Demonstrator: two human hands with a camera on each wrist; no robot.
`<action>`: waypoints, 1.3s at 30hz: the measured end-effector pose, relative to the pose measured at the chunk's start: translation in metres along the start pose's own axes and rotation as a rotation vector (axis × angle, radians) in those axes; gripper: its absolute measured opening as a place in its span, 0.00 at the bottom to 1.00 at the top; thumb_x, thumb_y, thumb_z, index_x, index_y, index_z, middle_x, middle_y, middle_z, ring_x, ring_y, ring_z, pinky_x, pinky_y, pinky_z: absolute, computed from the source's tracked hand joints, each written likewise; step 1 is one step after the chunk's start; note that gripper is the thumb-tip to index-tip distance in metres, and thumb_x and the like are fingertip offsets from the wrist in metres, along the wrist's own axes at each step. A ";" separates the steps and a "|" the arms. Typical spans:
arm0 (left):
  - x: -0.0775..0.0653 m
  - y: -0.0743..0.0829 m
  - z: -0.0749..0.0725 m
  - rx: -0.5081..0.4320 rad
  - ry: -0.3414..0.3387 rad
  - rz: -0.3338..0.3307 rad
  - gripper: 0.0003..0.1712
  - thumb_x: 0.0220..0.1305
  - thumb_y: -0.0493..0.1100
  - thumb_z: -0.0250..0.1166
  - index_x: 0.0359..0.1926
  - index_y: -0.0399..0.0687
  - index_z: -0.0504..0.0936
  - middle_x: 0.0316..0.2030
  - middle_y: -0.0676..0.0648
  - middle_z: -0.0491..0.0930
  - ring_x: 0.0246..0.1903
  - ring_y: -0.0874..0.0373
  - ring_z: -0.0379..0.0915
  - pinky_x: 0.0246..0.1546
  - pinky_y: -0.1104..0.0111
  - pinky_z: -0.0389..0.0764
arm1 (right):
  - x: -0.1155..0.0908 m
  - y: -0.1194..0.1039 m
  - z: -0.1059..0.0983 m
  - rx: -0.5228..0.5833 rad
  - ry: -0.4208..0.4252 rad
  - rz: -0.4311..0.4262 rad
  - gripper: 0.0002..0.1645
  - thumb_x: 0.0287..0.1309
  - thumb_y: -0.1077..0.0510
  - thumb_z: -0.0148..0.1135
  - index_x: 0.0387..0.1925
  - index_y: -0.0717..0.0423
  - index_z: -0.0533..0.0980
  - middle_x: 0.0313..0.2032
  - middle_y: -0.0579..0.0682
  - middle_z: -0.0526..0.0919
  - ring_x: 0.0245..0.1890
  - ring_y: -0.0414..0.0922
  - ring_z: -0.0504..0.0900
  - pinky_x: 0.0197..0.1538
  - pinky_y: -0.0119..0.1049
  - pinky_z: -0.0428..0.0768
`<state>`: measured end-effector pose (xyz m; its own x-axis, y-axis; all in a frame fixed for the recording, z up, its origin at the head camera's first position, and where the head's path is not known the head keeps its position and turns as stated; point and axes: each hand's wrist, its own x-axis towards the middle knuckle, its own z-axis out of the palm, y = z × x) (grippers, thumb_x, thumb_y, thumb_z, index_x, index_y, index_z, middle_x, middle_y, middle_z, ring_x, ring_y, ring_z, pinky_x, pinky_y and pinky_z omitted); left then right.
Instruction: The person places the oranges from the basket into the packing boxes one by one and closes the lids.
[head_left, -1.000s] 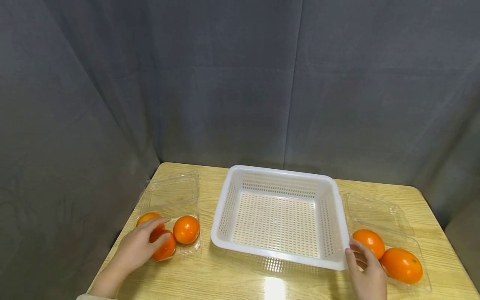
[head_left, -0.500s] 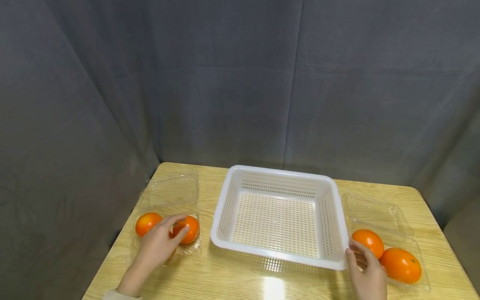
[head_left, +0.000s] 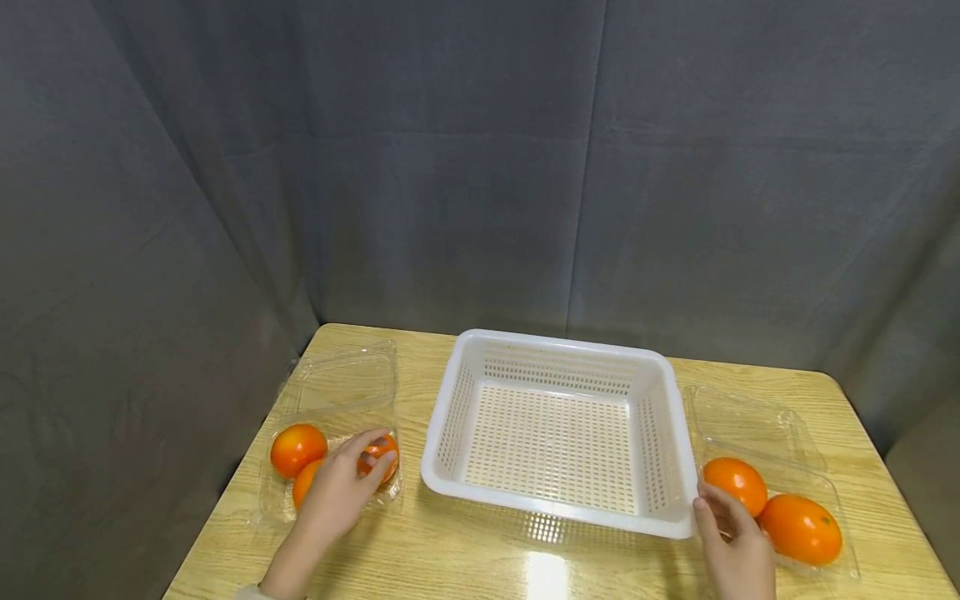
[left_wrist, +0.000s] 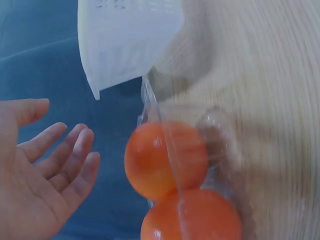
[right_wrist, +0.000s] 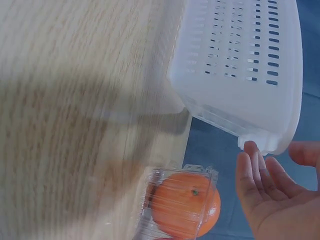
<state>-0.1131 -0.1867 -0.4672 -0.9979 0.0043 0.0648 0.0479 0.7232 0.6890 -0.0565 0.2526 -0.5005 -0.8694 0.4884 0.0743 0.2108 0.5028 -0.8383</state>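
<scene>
My left hand [head_left: 337, 492] hovers over an open clear plastic clamshell [head_left: 348, 375] on the left, fingers spread, nearest to the right-hand orange [head_left: 381, 448], which it partly hides. The left wrist view has that hand [left_wrist: 45, 185] apart from the oranges, one of them an upper orange [left_wrist: 165, 160]. Two more, the back-left orange [head_left: 297, 450] and a front orange [head_left: 306, 481], lie in the clamshell. At the near right corner of the white basket [head_left: 558, 510], my right hand [head_left: 738, 550] has loosely bent fingers by the rim; whether they touch it I cannot tell.
A second open clamshell [head_left: 757, 425] on the right holds an orange [head_left: 735, 485] and another orange [head_left: 801, 529] with a green stem mark. The slotted basket stands between the clamshells on the wooden table [head_left: 442, 558]. A grey curtain [head_left: 480, 208] hangs behind.
My left hand has moved right, from the left oranges to above the right-hand one, uncovering the back-left orange. My right hand and the basket have stayed nearly still.
</scene>
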 end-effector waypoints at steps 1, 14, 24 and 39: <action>0.000 0.001 0.001 -0.024 -0.006 -0.008 0.21 0.68 0.44 0.66 0.61 0.48 0.79 0.50 0.48 0.82 0.39 0.57 0.78 0.37 0.63 0.80 | 0.000 0.001 -0.001 0.004 -0.010 0.016 0.19 0.69 0.58 0.60 0.56 0.65 0.77 0.46 0.65 0.84 0.30 0.18 0.72 0.33 0.13 0.72; -0.005 -0.002 0.022 -0.199 -0.049 -0.075 0.23 0.70 0.49 0.63 0.63 0.48 0.77 0.49 0.49 0.82 0.43 0.55 0.79 0.42 0.63 0.82 | 0.000 0.007 -0.003 0.103 -0.079 0.145 0.23 0.71 0.56 0.56 0.59 0.70 0.73 0.45 0.60 0.85 0.29 0.23 0.77 0.34 0.26 0.82; -0.005 0.003 0.032 -0.207 -0.081 -0.069 0.28 0.69 0.54 0.64 0.61 0.41 0.78 0.41 0.52 0.83 0.36 0.62 0.74 0.40 0.64 0.78 | -0.001 0.009 -0.001 0.144 -0.098 0.131 0.24 0.70 0.60 0.58 0.58 0.78 0.71 0.40 0.61 0.85 0.28 0.25 0.78 0.33 0.26 0.82; -0.003 0.010 0.056 -0.482 -0.071 -0.090 0.23 0.69 0.38 0.63 0.60 0.26 0.74 0.37 0.43 0.83 0.35 0.52 0.80 0.34 0.64 0.83 | 0.003 0.005 0.002 0.092 -0.156 0.094 0.24 0.72 0.62 0.54 0.60 0.79 0.68 0.52 0.76 0.77 0.29 0.24 0.77 0.35 0.23 0.81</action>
<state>-0.1119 -0.1410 -0.5011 -0.9987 0.0159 -0.0487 -0.0410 0.3215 0.9460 -0.0593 0.2553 -0.5055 -0.9081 0.4101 -0.0849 0.2586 0.3894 -0.8840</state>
